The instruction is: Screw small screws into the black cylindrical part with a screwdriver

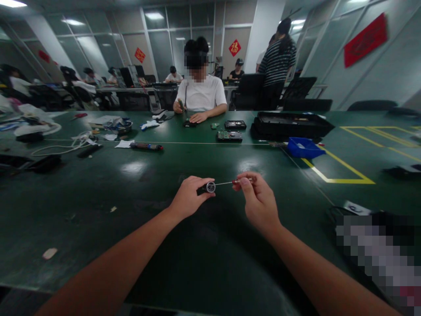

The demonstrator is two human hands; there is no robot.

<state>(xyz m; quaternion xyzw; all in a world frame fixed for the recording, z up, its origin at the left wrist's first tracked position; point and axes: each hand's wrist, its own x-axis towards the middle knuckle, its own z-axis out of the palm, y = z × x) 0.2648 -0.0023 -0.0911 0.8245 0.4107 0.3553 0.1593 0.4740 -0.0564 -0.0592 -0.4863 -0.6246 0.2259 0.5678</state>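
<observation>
Above the green table, my left hand is closed around a small dark cylindrical part, its round silvery end facing me. The kind of part cannot be made out. My right hand grips the handle of a screwdriver, which has a red collar and a thin metal shaft. The shaft points left, and its tip is at the rim of the round end; whether it touches is too small to tell.
Across the green table a person in a white shirt works by hand. Opened dark devices, a black tray and a blue bin stand beyond my hands. Cables and a tool lie left; a pixelated object is near right.
</observation>
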